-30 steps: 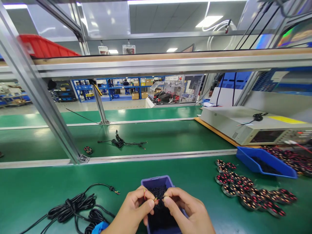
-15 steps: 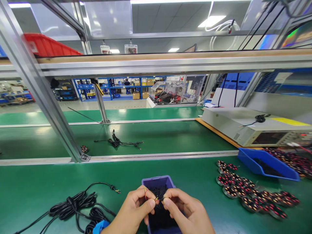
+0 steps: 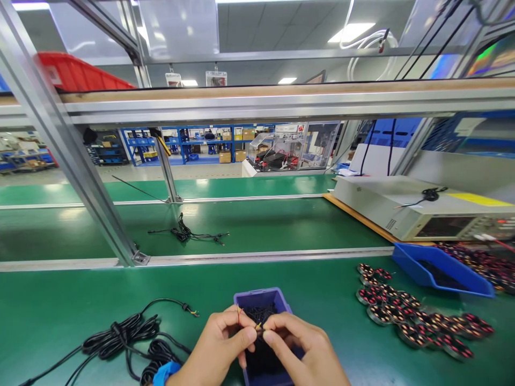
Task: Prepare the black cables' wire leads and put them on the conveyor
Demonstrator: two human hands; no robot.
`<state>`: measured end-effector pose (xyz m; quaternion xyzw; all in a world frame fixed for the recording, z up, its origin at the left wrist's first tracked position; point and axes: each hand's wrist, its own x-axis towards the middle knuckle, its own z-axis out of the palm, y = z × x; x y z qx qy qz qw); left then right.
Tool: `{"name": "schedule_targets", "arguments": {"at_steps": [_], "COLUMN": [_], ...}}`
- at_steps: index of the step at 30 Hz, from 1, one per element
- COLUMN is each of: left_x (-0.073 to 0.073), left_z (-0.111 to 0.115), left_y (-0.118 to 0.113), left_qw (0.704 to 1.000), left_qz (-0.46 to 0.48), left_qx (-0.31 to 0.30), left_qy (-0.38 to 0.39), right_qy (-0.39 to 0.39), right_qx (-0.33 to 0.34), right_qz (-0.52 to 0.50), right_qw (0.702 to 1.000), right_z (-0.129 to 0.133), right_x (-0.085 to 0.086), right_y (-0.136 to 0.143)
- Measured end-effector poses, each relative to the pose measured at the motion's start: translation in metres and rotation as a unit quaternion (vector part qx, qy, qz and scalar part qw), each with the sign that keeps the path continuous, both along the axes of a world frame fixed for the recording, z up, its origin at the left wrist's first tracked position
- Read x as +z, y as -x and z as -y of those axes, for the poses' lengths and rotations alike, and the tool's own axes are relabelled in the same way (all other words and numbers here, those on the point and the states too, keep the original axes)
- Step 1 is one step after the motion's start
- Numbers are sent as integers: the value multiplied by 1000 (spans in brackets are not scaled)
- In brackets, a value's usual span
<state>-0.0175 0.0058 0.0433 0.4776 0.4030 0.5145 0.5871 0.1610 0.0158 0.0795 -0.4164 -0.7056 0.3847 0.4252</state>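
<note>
My left hand (image 3: pixel 227 340) is closed, with thin red and yellow wires (image 3: pixel 238 313) pinched between thumb and forefinger. A red strand sticks up above the forefinger. My right hand (image 3: pixel 303 343) is closed too, thumb and forefinger meeting the left fingertips at the wire ends; a small black piece there is mostly hidden by the fingers. Both hands are over a purple bin (image 3: pixel 257 295) full of small black pieces (image 3: pixel 263 312). Left of my left hand lies a coiled black cable (image 3: pixel 116 340) with bare coloured wire ends.
Several copper-wound motor stators (image 3: pixel 410 316) lie to the right, near a blue tray (image 3: pixel 442 268). A grey instrument (image 3: pixel 418 206) stands behind them. Another black cable (image 3: pixel 183 233) lies beyond the metal rail (image 3: pixel 241 259). An aluminium post (image 3: pixel 86 161) rises at left.
My right fingertips have moved slightly left, closer against the left ones, and the small black piece shows less. The cable beyond the rail appears a little further left as the view shifts.
</note>
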Motion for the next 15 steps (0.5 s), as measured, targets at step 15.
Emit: {"name": "schedule_targets", "arguments": {"at_steps": [15], "left_x": [5], "left_z": [2], "left_y": [-1], "left_qw": [999], "left_qz": [-38], "left_qx": [-4], "left_qy": [18], "right_qy": [-20], "right_qx": [-8], "right_qz": [0], "right_qw": [1000], "right_z": [0], "right_x": [1], "right_y": [-1]}}
